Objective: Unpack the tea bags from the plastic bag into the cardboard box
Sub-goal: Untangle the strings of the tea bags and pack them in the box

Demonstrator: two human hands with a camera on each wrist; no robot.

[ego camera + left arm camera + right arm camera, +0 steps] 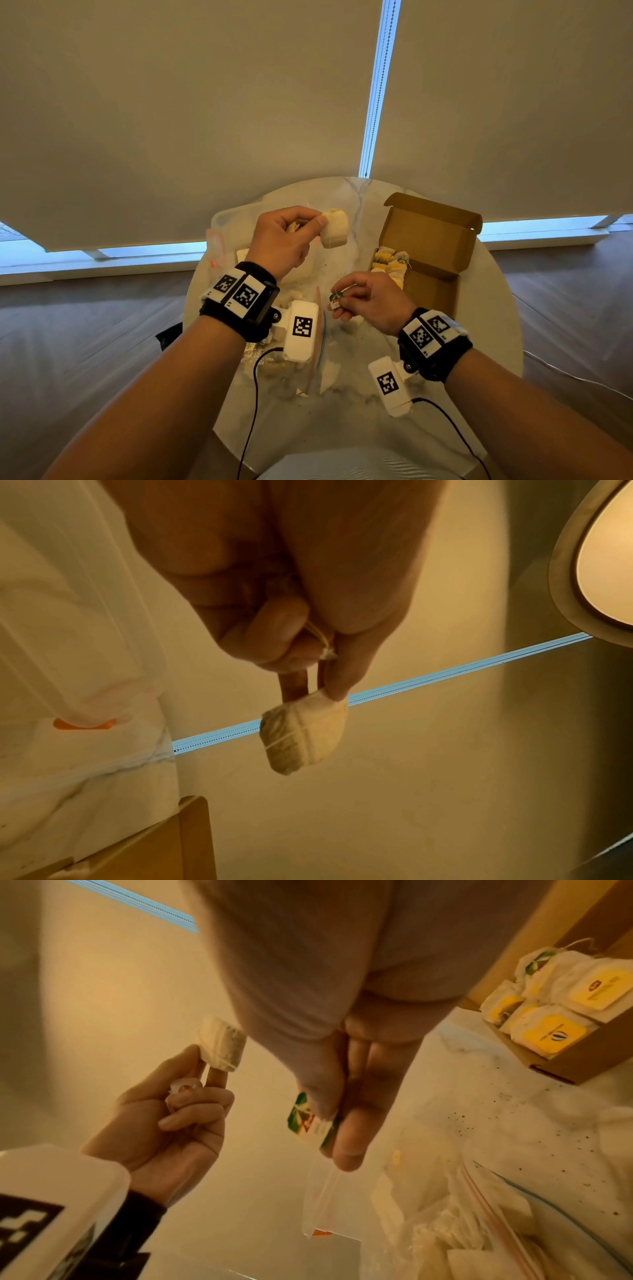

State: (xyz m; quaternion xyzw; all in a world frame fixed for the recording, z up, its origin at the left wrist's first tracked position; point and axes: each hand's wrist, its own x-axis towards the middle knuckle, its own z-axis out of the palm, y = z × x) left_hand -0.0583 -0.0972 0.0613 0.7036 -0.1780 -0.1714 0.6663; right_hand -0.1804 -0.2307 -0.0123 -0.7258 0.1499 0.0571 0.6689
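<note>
My left hand (320, 222) is raised over the table's middle and pinches a pale tea bag (334, 228) between thumb and forefinger (334, 688); the tea bag (303, 737) hangs below them. Lower and to the right, my right hand (337, 301) pinches a green and red paper tag (308, 1121). A faint thin string seems to run from the tag to the tea bag (222, 1045). The open cardboard box (435, 291) stands at the right, with several tea bags (390, 263) in its near end. The clear zip plastic bag (308, 359) lies under my left wrist with more tea bags inside.
The round marble table (342, 428) carries tea crumbs (479, 1118) between bag and box. A clear plastic container with an orange clip (217, 240) stands at the back left. Cables trail from both wrist cameras. Drawn blinds hang behind the table.
</note>
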